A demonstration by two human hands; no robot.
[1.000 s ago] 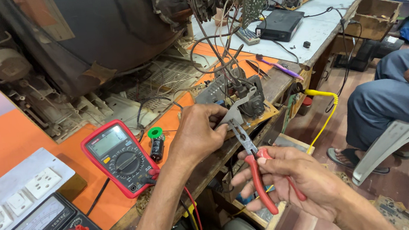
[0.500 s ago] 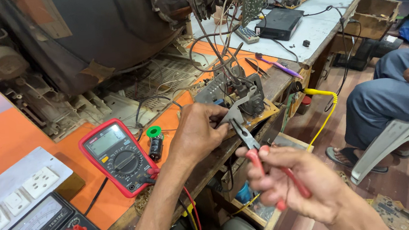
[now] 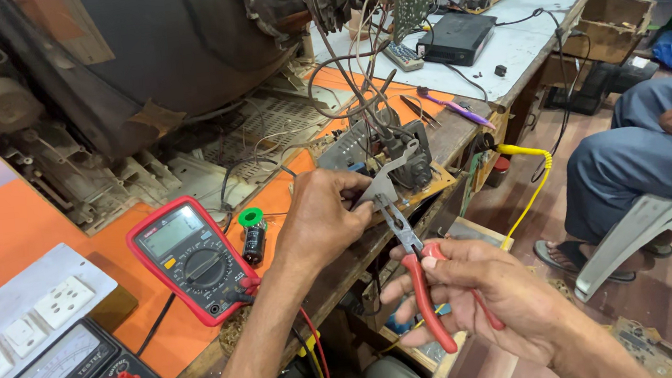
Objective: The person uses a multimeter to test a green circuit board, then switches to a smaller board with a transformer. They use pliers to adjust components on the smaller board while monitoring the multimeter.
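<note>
The red-cased digital multimeter [image 3: 193, 258] lies flat on the orange bench top [image 3: 48, 230], left of the work. Just to its right stands a small black cylindrical capacitor with a green ring [image 3: 252, 233].

The left hand [image 3: 324, 222] is closed on the thin grey bent sheet-metal bracket [image 3: 388, 178], thumb and fingers pinching its lower end. The bracket rises toward the small circuit board with its dark transformer block [image 3: 408, 162], which sits at the bench edge under a bundle of loose wires.

The right hand [image 3: 497, 292] is wrapped around the red-handled long-nose pliers [image 3: 418, 275]. The pliers' tips point up at the bracket's lower edge, beside the left fingertips; whether they bite the metal cannot be told.

Handling, as judged: the bracket is light, stiff and probably sharp-edged, so it is best gripped on its flat face. The board is fragile at its solder joints and wires and is best held by its edges.

Against the earlier frames, the right hand sits slightly higher and the pliers' handles stand closer together. The left hand keeps its grip.
</note>
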